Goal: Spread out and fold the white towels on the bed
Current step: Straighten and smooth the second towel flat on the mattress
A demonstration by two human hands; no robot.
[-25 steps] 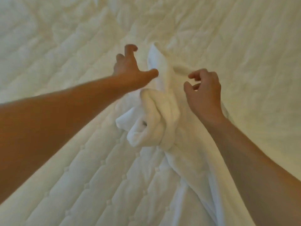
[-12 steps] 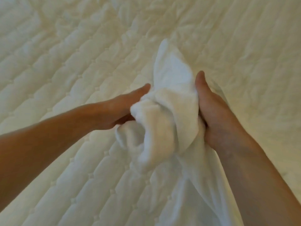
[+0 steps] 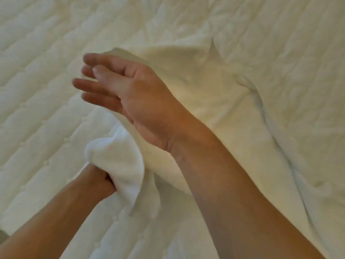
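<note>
1. Bedroom-type setting; home or hotel, can't tell.
2. Bed (image 3: 46, 128) fills the view edge to edge: cream quilted mattress top, diagonal stitched channels, small tuft dimples along the seams.
3. White towel (image 3: 214, 109) lies rumpled across the bed's right half, with a soft terry look like household linen; one end is lifted at lower left.
4. Soft indoor light, warm yellowish cast on the fabric.
5. Small dark patch at the bottom-left corner, too little to identify.
</note>
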